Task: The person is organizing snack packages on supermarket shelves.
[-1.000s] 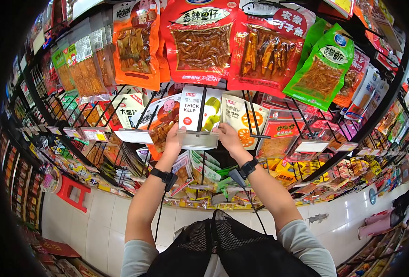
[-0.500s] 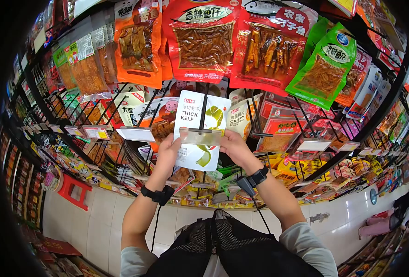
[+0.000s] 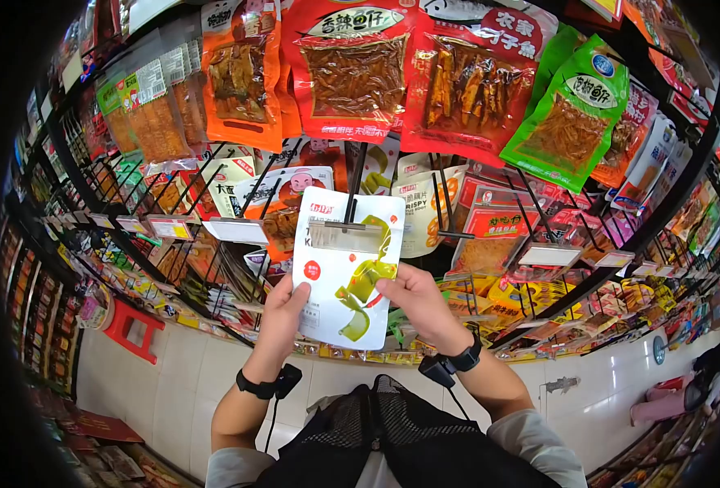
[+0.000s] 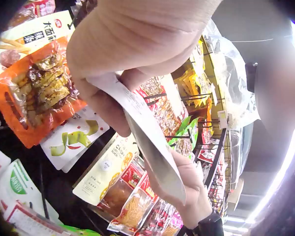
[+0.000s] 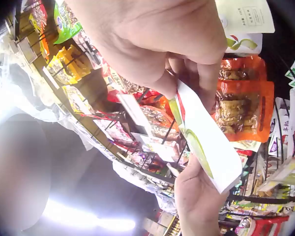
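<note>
A white pouch of thick kelp (image 3: pixel 327 305), printed with green kelp strips, is in both hands in front of the rack. My left hand (image 3: pixel 281 313) pinches its left edge, thumb on the printed front. The right hand (image 3: pixel 421 302) grips the opposite edge in the same way, fingers behind it. A clear tag holder (image 3: pixel 358 237) at the end of a black hook overlaps the pouch's upper part in the head view. Seen from the left wrist, the pouch (image 4: pixel 155 142) appears nearly edge-on between the two hands.
Red fish-snack bags (image 3: pixel 356 77) hang above, with a green bag (image 3: pixel 571 118) to their right. Beside the pouch hang a crispy lotus root packet (image 3: pixel 425 203) and an orange packet (image 3: pixel 283 203). Black hooks with price tags (image 3: pixel 238 233) jut outward. A red stool (image 3: pixel 136 329) stands lower left.
Both hands have come down and toward the body with the kelp pouch, which has slid from behind the tag holder to mostly below it. More of its printed front now shows.
</note>
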The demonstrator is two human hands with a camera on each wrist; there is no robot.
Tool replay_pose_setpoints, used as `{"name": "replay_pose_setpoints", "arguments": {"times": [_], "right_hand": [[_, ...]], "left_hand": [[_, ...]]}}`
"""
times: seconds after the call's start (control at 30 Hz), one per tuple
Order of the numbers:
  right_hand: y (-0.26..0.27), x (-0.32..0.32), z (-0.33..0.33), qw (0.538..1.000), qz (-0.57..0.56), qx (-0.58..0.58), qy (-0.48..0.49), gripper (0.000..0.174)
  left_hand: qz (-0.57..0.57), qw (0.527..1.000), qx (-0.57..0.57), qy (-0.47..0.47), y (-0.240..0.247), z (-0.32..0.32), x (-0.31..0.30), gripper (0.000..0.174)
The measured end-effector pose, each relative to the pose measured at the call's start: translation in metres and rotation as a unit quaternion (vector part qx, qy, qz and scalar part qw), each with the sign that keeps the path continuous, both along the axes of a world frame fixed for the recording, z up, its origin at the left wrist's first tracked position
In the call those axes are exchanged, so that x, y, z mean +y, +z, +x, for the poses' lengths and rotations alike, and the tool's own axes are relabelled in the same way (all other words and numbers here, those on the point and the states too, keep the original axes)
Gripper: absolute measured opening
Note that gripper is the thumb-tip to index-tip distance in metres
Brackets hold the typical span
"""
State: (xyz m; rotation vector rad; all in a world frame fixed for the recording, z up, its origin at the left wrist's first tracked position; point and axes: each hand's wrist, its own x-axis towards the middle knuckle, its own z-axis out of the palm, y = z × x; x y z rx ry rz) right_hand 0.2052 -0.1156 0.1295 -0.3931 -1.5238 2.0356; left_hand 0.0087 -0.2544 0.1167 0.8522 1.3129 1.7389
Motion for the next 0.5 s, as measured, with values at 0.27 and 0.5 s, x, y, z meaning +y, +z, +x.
{"name": "replay_pose_setpoints", "arguments": {"times": [0.27, 0.5], "right_hand": [[-0.004, -0.024, 0.027, 0.995, 0.083, -0.043, 0.016, 0.026], [-0.051, -0.047, 0.021, 0.986, 0.144, -0.083, -0.002, 0.02]], "left_hand": [[-0.021, 0.998, 0.012, 0.055, -0.013, 0.035, -0.038, 0.027], [-0.056, 0.995, 0.007, 0.085, -0.053, 0.039, -0.082, 0.032]]}}
